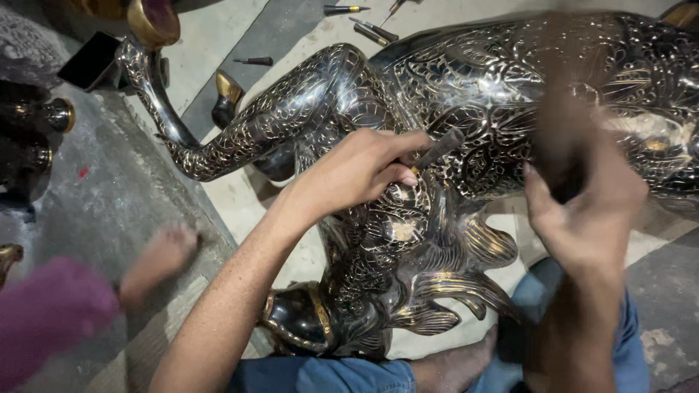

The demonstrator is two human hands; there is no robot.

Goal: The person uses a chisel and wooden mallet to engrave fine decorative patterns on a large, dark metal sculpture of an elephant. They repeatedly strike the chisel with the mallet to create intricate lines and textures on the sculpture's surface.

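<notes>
A large black metal animal statue [473, 94] with engraved brass-coloured patterns lies on its side across the floor. My left hand [360, 171] pinches a thin dark chisel [437, 151], its tip set against the statue's engraved surface. My right hand [586, 207] is raised to the right of it, gripping a dark, motion-blurred hammer [564, 116] above the statue's body. The statue's long curved leg [240, 135] reaches toward the upper left.
Several loose chisels [375, 30] lie on the floor at the top. Another person's pink sleeve [44, 313] and blurred hand [156, 262] reach in from the lower left. Dark metal pieces [33, 124] stand at the left edge. My bare foot [459, 364] is below.
</notes>
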